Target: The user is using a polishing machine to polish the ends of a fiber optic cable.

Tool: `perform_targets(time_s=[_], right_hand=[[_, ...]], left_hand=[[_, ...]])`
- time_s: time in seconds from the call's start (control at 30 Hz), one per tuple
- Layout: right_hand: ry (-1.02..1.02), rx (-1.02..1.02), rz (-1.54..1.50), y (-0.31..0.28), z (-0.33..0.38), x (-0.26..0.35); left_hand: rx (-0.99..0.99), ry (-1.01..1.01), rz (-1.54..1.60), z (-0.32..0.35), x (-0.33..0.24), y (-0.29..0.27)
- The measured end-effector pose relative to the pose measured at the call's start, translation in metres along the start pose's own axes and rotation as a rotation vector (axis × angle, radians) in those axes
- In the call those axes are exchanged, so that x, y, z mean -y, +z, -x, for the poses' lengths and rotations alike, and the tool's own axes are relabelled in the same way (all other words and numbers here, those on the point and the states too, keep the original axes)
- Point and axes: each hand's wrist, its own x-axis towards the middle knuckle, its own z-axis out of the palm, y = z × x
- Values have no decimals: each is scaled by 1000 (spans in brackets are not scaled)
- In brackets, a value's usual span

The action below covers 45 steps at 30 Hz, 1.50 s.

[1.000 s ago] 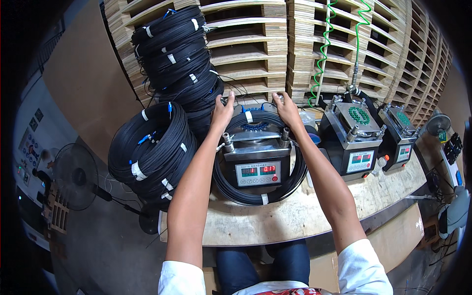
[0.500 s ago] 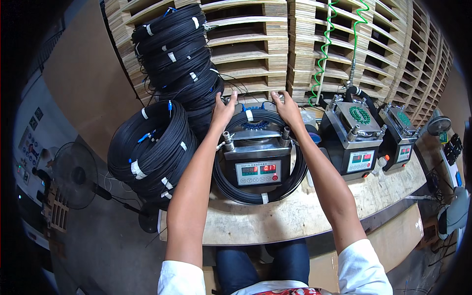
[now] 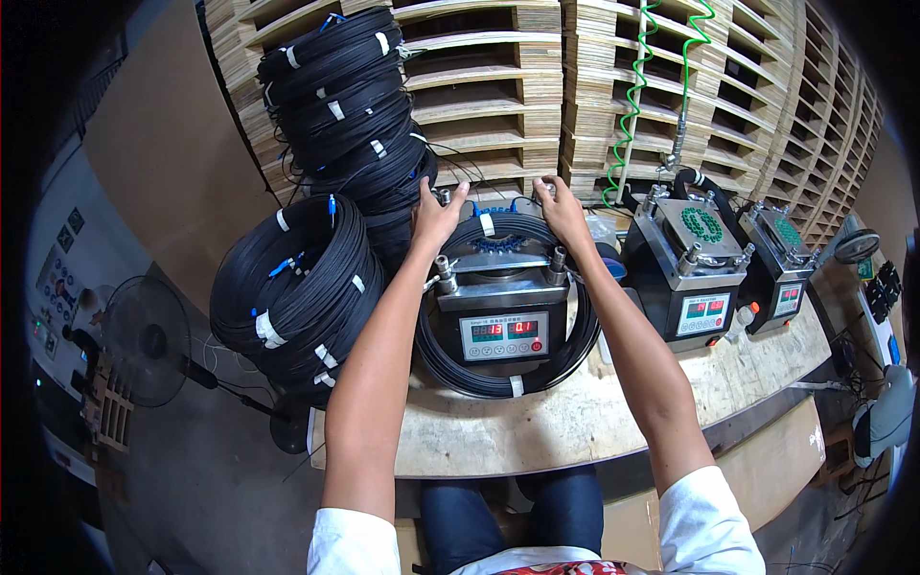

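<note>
In front of me stands a black benchtop machine (image 3: 503,335) with a metal top, corner posts and a lit red and green display. A coil of black cable (image 3: 516,386) with white tape bands rings it, and blue connectors (image 3: 495,210) stick up at its far side. My left hand (image 3: 437,218) is closed at the far left corner, thumb and fingers around a metal knob (image 3: 444,196). At the far right corner my right hand (image 3: 563,211) pinches another metal knob (image 3: 549,192). My fingers partly hide both knobs.
Tall stacks of black cable coils (image 3: 335,110) and a leaning pile (image 3: 292,297) stand at left, beside a fan (image 3: 153,340). Two similar machines (image 3: 695,259) sit at right on the wooden table (image 3: 575,431). A green coiled hose (image 3: 628,115) hangs before wooden pallets (image 3: 470,86).
The red display readings have changed. My fingers have shifted slightly at the two far knobs, while the machine and the cable coil stay put. The hanging hose fitting has swung slightly left.
</note>
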Motion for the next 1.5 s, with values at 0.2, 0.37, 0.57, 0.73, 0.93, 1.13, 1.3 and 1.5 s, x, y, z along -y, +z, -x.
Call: perform_targets(time_s=[0.2, 0.37, 0.57, 0.73, 0.93, 1.13, 1.3, 1.5], right_hand=[[99, -15, 176, 2, 3, 7], [7, 10, 74, 2, 2, 2], [-105, -48, 0, 3, 2, 0], [-41, -32, 16, 3, 1, 1], [88, 0, 143, 4, 2, 6], [-11, -5, 75, 2, -3, -7], [-40, -7, 29, 3, 1, -2], [-18, -31, 61, 2, 2, 1]], left_hand=[[10, -18, 87, -1, 2, -2], [3, -59, 126, -1, 2, -1], [-4, -45, -86, 1, -4, -4], [-9, 14, -29, 3, -2, -3], [20, -27, 83, -2, 5, -2], [41, -48, 100, -2, 3, 2], [10, -23, 31, -3, 6, 0], [-13, -23, -4, -1, 0, -1]])
